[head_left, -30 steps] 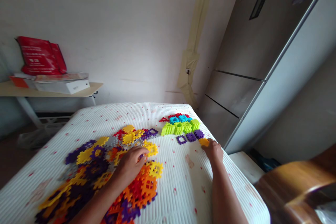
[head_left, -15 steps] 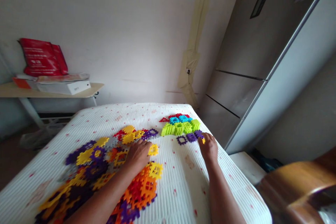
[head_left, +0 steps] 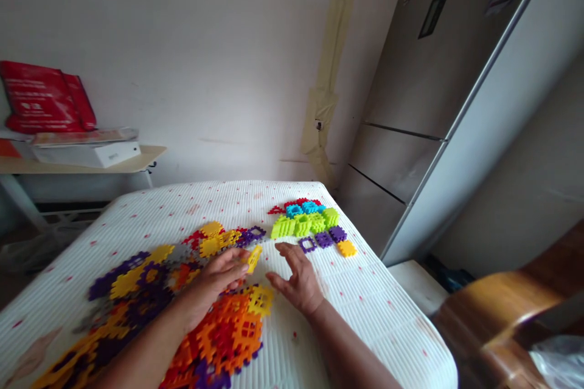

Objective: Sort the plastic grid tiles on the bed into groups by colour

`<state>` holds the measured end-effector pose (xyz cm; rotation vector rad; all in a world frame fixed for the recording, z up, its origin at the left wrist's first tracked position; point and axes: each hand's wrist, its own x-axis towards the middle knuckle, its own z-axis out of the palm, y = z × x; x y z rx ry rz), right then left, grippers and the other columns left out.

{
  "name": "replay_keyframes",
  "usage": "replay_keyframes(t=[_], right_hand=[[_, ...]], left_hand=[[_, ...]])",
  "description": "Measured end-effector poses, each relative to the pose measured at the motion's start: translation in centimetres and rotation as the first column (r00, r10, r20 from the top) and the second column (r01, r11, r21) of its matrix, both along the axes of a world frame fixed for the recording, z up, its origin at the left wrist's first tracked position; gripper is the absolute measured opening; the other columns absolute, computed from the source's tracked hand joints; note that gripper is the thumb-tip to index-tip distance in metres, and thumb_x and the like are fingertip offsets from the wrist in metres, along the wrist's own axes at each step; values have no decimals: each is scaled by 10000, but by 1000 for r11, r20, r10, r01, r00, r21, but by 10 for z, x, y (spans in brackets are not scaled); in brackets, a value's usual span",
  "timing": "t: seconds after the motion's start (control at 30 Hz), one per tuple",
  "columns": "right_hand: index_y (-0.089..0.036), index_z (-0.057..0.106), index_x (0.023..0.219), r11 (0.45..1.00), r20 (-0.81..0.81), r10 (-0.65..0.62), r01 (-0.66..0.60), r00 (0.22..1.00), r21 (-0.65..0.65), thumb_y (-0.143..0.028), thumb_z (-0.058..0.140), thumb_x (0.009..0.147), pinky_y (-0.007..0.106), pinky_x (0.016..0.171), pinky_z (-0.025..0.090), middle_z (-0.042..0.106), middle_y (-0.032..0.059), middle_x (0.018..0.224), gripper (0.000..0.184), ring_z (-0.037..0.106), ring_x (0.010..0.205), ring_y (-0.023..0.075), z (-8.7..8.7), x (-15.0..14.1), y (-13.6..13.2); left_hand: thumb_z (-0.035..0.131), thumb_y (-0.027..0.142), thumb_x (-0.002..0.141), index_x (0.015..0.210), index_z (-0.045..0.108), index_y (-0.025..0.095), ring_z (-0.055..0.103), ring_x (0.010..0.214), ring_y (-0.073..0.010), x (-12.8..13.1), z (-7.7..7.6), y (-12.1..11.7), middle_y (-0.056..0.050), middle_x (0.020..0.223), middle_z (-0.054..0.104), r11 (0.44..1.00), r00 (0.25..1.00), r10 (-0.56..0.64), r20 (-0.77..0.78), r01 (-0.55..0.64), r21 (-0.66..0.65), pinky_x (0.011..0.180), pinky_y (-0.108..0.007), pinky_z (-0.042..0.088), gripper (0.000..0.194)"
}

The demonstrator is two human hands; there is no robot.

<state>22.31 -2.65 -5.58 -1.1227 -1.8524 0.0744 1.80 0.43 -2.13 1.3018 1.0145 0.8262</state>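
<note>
Between the thumb and fingers of my left hand [head_left: 224, 272] is a yellow interlocking plastic block [head_left: 254, 259], held up on edge. My right hand [head_left: 298, 279] is just to its right, thumb and fingers apart, with nothing in them. A yellow-orange square block [head_left: 347, 248] lies flat at the right, below a row of purple blocks [head_left: 323, 239]. Behind that row stand lime green blocks [head_left: 302, 224], then blue ones [head_left: 310, 207] and red ones. Under and around my left arm spreads a mixed pile of orange blocks [head_left: 228, 331], purple, yellow and grey pieces.
The blocks lie on a white ribbed cover [head_left: 356, 328] with red specks. A tall grey refrigerator [head_left: 401, 97] stands to the right, near a wooden chair [head_left: 493, 322]. At the left, a side table [head_left: 146, 159] bears a white box [head_left: 98, 154] and a red bag [head_left: 41, 97].
My right hand has let go of the yellow-orange block beside the purple row and come left. My left hand has lifted a yellow block off the pile. The view has shifted slightly right.
</note>
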Motion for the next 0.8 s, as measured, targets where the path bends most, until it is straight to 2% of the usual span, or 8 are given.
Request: replay_keyframes(t=[0.07,0.17,0.33,0.43,0.57,0.8], right_hand=[[-211,451,1283,998,-53,57,-58,997,-14,-434,623,776,381,905,461,560,113,1198,580,525,1081,234,4,-14,-5],[-222,451,1281,993,-119,110,-113,987,-20,-436,616,780,387,900,460,573,102,1167,568,527,1064,233,8,-29,-8],[-224,510,1214,991,-220,101,-117,970,-60,-423,651,744,375,847,477,596,86,1084,530,553,995,223,8,-32,-7],[-220,551,1155,987,-271,100,-129,957,-91,-428,658,736,343,816,484,611,70,1040,480,568,944,200,9,-28,-6],[-219,600,1073,980,-264,135,-168,955,-107,-449,657,744,325,823,478,631,56,1007,406,571,932,186,14,-24,-7],[-221,620,1056,975,-227,168,-196,959,-107,-487,644,756,330,837,477,635,67,1037,401,573,960,195,22,-19,-12]], left_hand=[[652,406,719,1038,566,218,635,897,-202,-2,1,-8,-38,978,657,993,983,2,181,20,-118,791,-332,478,380],[653,339,739,1020,566,224,621,907,-184,-1,0,-16,-28,970,642,979,942,-32,335,97,-179,813,-332,473,316],[653,283,742,1066,555,230,609,915,-178,4,-2,-19,-41,1054,618,973,916,-39,399,126,-195,801,-321,475,344],[651,256,744,1040,560,224,605,922,-176,5,-2,-20,-32,1028,607,967,901,-16,434,124,-223,823,-326,473,312],[641,231,756,1037,557,224,603,916,-167,6,-3,-23,-18,955,611,958,874,-20,486,156,-241,846,-325,466,293],[675,243,717,1022,557,236,625,881,-160,9,-2,-27,-8,938,643,949,867,31,497,130,-286,808,-307,480,327]])
